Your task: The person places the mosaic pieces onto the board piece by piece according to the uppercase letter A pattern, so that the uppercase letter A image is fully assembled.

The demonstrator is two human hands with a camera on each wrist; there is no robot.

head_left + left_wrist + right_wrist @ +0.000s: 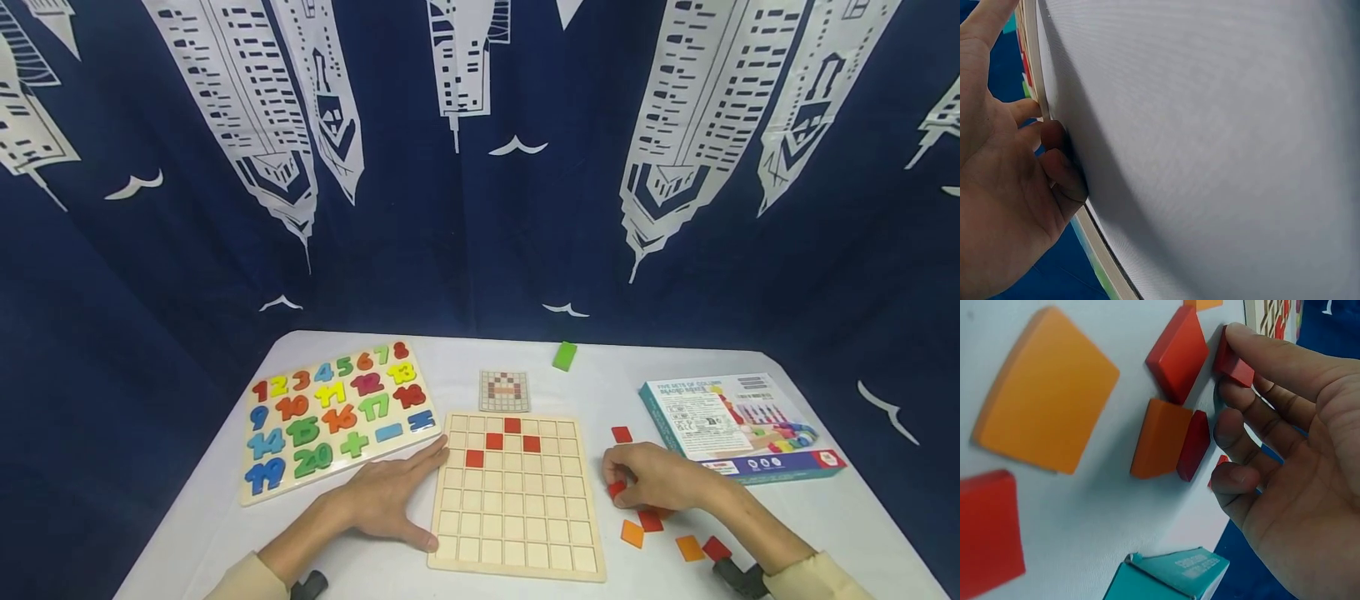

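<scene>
Red tile (pixel 1235 366) btwn R fingers (pixel 1262 419)

The board (pixel 514 528) is pale wood, squarish, gridded with shallow cells, and lies flat. Four red tiles (pixel 512 425) sit in its far part: one in the farthest row, two in the next, one in the third, to the left. Just right of the board, a glossy red piece (pixel 1238 370) is tilted, pinched between the right hand's fingers (pixel 1272 355). Loose tiles (pixel 690 548), red and orange, lie scattered right of the board, some beside its near corner, one red (pixel 622 434) nearer its far corner.
</scene>
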